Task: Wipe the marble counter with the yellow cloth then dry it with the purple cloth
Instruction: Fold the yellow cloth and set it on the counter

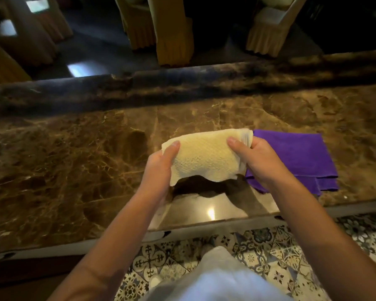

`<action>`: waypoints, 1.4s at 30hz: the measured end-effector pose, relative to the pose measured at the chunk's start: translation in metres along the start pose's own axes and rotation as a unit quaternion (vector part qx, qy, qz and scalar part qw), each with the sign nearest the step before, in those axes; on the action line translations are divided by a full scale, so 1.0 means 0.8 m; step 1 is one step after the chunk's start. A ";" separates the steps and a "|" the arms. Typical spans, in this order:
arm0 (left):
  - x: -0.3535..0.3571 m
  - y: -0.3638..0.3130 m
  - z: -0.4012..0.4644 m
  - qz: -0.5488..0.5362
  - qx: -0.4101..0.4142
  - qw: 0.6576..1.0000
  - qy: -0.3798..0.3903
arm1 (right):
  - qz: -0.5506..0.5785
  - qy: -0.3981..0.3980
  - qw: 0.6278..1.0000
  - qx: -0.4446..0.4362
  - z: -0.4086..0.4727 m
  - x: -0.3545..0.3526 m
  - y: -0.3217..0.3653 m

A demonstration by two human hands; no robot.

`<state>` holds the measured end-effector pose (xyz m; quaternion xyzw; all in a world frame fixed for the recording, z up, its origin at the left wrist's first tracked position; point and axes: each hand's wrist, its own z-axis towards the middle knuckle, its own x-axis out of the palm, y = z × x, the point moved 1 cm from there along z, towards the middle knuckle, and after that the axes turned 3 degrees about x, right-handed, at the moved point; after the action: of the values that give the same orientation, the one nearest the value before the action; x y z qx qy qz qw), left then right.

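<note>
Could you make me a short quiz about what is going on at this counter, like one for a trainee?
1. True or false: the yellow cloth lies flat on the marble counter.
2. Which hands have a grip on the yellow cloth? A) left hand only B) right hand only C) both
3. Fill in: the purple cloth lies folded on the counter to the ____ of the yellow cloth.

Key
1. False: it is held up above the counter, its lower edge hanging free.
2. C: one hand at each end.
3. Right, partly behind the right hand.
</note>
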<state>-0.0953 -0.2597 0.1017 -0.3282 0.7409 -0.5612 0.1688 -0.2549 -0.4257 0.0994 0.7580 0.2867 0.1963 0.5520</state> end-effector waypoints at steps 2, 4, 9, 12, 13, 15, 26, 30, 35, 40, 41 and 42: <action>0.009 0.002 0.021 0.012 -0.006 1.000 0.002 | -0.001 0.008 1.000 0.001 0.023 -0.012 0.004; 0.016 0.006 0.040 0.001 -0.014 1.000 -0.008 | 0.005 0.020 1.000 0.010 0.046 -0.019 0.007; 0.027 0.027 0.077 -0.008 -0.052 0.998 -0.026 | -0.009 0.034 0.996 0.084 0.104 -0.025 -0.011; 0.028 0.042 0.093 -0.001 -0.075 0.996 -0.042 | -0.040 0.035 0.992 0.113 0.132 -0.022 -0.031; 0.027 0.048 0.096 -0.003 -0.085 0.995 -0.049 | -0.049 0.041 0.991 0.117 0.138 -0.021 -0.037; 0.026 0.055 0.101 -0.006 -0.103 0.993 -0.060 | -0.062 0.055 0.988 0.128 0.147 -0.019 -0.049; -0.001 0.068 0.105 0.196 -0.110 0.973 -0.058 | -0.377 0.038 0.923 0.071 0.143 -0.024 -0.068; -0.005 0.076 0.106 0.474 -0.009 0.876 -0.093 | -0.496 -0.036 0.865 0.059 0.133 -0.017 -0.078; -0.006 0.076 0.102 0.566 0.028 0.817 -0.107 | -0.543 -0.090 0.834 0.027 0.116 -0.008 -0.070; -0.008 0.080 0.099 0.536 0.059 0.832 -0.129 | -0.528 -0.126 0.840 0.008 0.102 -0.014 -0.064; -0.010 0.081 0.098 0.529 0.074 0.833 -0.146 | -0.524 -0.132 0.841 0.008 0.100 -0.014 -0.064; -0.012 0.082 0.096 0.530 0.087 0.829 -0.158 | -0.525 -0.135 0.841 0.009 0.099 -0.014 -0.064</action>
<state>-0.0605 -0.2985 0.0147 0.0463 0.7122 -0.3885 0.5828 -0.2260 -0.4787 0.0259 0.5182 0.5656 -0.2297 0.5990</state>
